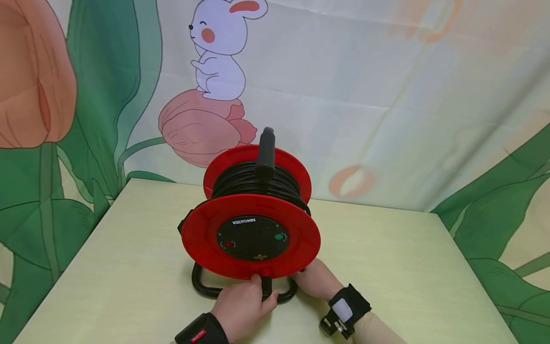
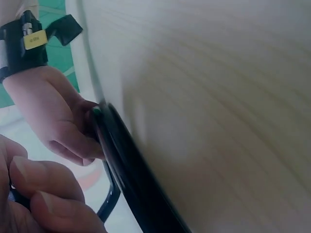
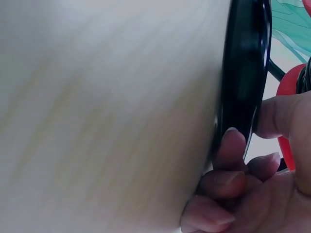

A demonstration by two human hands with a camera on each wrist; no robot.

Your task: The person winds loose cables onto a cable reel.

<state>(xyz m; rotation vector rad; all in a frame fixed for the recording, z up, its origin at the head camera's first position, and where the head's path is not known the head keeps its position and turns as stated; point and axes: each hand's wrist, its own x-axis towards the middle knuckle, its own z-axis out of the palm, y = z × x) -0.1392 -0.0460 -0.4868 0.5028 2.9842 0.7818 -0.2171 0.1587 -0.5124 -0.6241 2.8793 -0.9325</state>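
A cable reel with red discs [image 1: 193,239] and wound black cable [image 1: 232,179] stands on its black tube frame [image 1: 202,284], with its dark centre panel marked KELTONN. My left hand [image 1: 242,303] grips the short black crank knob [image 1: 266,286] at the lower edge of the front disc. In the left wrist view the fingers [image 2: 46,182] of that hand are curled. Lower right of the reel, my right hand [image 1: 318,281] holds the frame's tube, partly hidden behind the disc. The right wrist view shows its fingers and thumb around the black tube [image 3: 245,63].
The reel rests on a pale wood-grain table [image 1: 386,267]. A black carrying handle [image 1: 266,153] rises at the top of the reel. Behind the table hangs a cloth [image 1: 343,95] printed with a rabbit, flowers and leaves.
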